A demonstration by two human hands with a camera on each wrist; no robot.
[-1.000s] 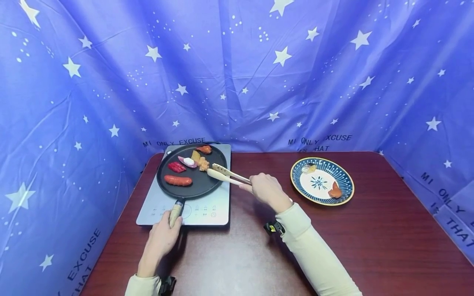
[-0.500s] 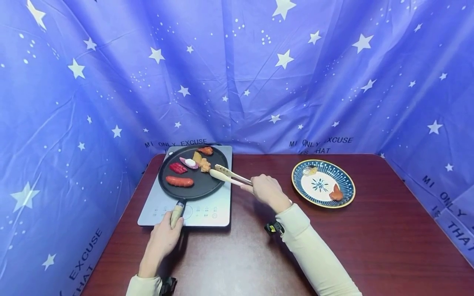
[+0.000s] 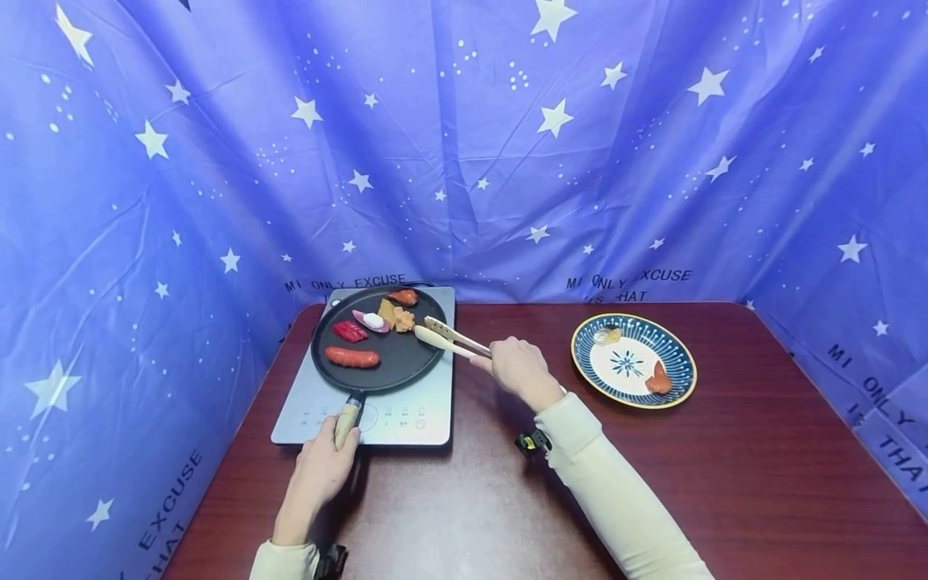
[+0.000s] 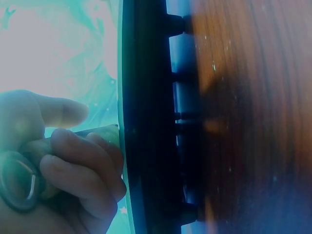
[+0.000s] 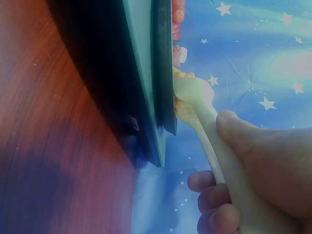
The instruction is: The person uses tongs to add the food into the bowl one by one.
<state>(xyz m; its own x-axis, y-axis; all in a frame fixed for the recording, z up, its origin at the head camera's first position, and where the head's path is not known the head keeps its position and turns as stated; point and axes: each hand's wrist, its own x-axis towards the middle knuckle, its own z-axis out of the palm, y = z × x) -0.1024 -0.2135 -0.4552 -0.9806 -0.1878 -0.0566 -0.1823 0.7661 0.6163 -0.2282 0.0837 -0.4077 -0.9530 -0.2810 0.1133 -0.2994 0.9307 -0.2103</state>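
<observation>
My left hand [image 3: 322, 463] grips the wood-coloured handle [image 3: 346, 424] of a flat black frying pan [image 3: 395, 370]. My right hand [image 3: 524, 372] holds cream-coloured tongs [image 5: 219, 131], their tips parted over the pan's right rim. Right by those tips lies a tan, lumpy piece of food [image 3: 403, 320], with a flat yellowish piece [image 3: 387, 309] beside it. Also in the pan are a sausage [image 3: 352, 357], a red piece [image 3: 350, 330], a pink piece with a white top [image 3: 372, 321] and a chicken drumstick [image 3: 403, 297]. Nothing shows gripped between the tongs' tips.
The pan sits on a silver induction cooker [image 3: 297, 415] at the table's left. To the right stands a blue-and-white plate [image 3: 627, 396] bearing an orange-brown piece [image 3: 658, 379] and a small pale piece [image 3: 607, 333]. A starry blue curtain [image 3: 500, 161] surrounds the wooden table [image 3: 768, 451].
The head view has shifted slightly. The tongs' tips have edged a little to the right, near the tan piece. My left hand stays on the handle, and the food keeps its arrangement.
</observation>
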